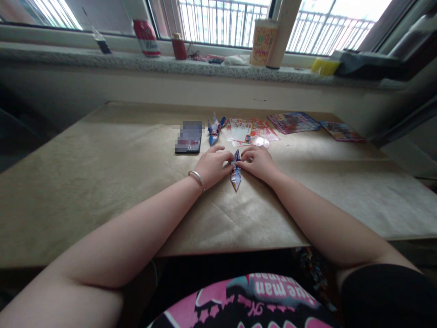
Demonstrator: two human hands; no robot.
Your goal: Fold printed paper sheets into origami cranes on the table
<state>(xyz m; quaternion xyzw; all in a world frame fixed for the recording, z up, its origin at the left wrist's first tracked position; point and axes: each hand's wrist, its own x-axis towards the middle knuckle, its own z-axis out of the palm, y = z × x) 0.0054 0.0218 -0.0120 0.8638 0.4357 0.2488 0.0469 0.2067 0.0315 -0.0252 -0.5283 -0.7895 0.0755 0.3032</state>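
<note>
On table (119,150), dial centre, pinched in fingertips of left hand (213,165) from nine o'clock and right hand (260,163) from three: folded paper (236,178), apparently to steady its creases. Toward eleven, folded figure (215,130); toward one, loose sheets (243,132), presumably apart for working room.

Folded paper (236,179) pt. hidden by fingers (227,156), phone scrn (191,135) blurred, shirt (239,296) cut @ btm

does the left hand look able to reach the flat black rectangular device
Probably yes: the device lies near the left hand, nothing visible between, though that hand holds the blue pointed folded paper.
</note>
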